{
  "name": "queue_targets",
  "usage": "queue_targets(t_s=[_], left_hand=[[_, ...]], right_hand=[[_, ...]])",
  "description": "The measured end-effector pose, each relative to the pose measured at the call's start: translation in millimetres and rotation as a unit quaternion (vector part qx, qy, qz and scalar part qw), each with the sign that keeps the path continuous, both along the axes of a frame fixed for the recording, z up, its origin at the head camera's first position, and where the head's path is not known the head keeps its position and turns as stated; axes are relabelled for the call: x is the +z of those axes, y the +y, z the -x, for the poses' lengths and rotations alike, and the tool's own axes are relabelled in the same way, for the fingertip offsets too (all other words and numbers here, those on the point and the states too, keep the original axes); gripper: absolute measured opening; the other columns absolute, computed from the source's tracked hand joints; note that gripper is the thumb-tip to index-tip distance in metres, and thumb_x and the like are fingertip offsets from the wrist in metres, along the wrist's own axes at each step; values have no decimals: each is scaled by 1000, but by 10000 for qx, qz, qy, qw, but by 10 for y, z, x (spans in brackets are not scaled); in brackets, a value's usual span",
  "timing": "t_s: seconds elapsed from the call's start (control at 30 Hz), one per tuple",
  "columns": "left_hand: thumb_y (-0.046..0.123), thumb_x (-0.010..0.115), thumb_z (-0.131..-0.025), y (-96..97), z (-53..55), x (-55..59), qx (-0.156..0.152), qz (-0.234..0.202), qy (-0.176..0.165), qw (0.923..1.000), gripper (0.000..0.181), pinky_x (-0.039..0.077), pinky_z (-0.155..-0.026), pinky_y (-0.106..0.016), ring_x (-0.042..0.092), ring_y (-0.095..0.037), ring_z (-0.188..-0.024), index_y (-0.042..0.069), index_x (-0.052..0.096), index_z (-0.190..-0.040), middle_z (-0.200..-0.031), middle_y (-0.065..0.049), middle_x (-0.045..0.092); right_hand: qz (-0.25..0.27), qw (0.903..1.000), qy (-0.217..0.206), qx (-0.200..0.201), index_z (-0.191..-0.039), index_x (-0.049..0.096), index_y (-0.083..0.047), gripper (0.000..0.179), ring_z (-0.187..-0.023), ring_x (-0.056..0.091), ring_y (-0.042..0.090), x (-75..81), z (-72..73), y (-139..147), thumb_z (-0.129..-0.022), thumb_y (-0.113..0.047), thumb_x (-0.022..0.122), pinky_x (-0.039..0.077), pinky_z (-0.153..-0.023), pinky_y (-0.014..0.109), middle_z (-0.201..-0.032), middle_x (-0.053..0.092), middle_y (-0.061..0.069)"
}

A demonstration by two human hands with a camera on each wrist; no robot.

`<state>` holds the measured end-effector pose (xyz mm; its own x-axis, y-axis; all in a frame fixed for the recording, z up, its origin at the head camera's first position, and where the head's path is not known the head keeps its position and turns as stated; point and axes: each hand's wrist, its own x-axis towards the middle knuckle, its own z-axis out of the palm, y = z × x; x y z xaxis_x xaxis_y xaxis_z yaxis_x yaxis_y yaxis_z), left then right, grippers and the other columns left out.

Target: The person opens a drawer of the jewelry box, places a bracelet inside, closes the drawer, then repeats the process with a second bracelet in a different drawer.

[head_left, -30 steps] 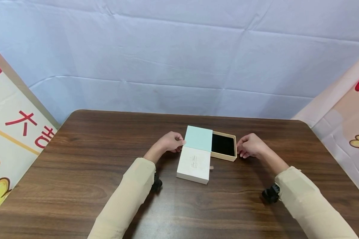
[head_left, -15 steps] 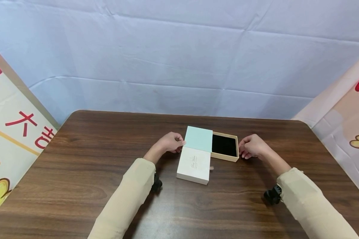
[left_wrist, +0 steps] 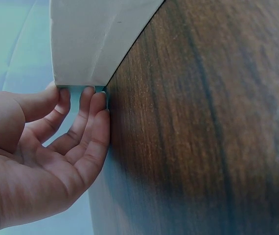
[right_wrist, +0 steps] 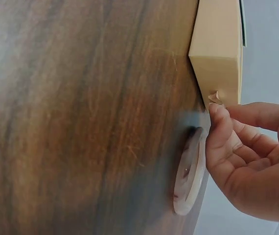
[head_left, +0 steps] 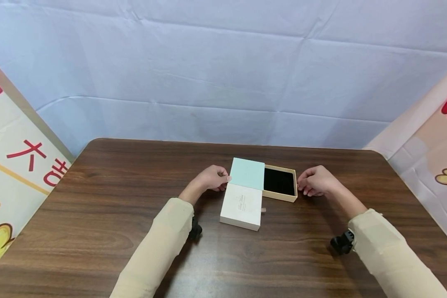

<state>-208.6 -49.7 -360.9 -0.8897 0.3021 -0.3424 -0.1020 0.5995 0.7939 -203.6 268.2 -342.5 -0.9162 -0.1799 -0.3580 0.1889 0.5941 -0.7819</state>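
A pale-blue box sleeve [head_left: 247, 173] lies on the table, with a cream drawer [head_left: 281, 197] lined in black drawn out of its right side. My left hand [head_left: 213, 178] pinches the sleeve's left edge, thumb on top. At the drawer's right end, my right hand [head_left: 316, 181] pinches a small ribbon pull tab [right_wrist: 215, 97] between thumb and forefinger. Directly in front of the sleeve sits a white box [head_left: 242, 205] with thin lettering on its lid and a ribbon tab [head_left: 263, 210] on its right. That box partly hides my left fingertips in the left wrist view.
A pale, flat, rounded object [right_wrist: 188, 171] lies on the wooden table [head_left: 97, 231] under my right hand; my hand hides it in the head view. Behind the table hangs a pale cloth [head_left: 208, 74]. Printed banners [head_left: 30, 165] stand at both sides.
Over the first half second my right hand has moved slightly right, and the drawer has slid a little further out. My left hand and the white box have stayed in place.
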Motion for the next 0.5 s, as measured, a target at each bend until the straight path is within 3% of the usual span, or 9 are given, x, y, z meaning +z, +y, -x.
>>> queue_targets(t_s=[0.3, 0.5], left_hand=[[18, 53, -94, 0, -9, 13, 23, -27, -25, 10000, 18, 49, -69, -30, 60, -22, -79, 4, 59, -85, -86, -12, 59], [18, 54, -94, 3, -8, 1, 54, -30, -3, 10000, 18, 49, -68, -30, 60, -21, -77, 4, 59, -85, -85, -11, 59]], right_hand=[[-3, 9998, 175, -2, -98, 56, 15, 21, -58, 59, 15, 76, 4, 92, -82, 3, 56, 51, -55, 31, -69, 62, 7], [195, 9992, 344, 30, -95, 58, 13, 19, -62, 60, 16, 43, 59, 226, -80, 1, 59, 52, -57, 32, -70, 62, 6]])
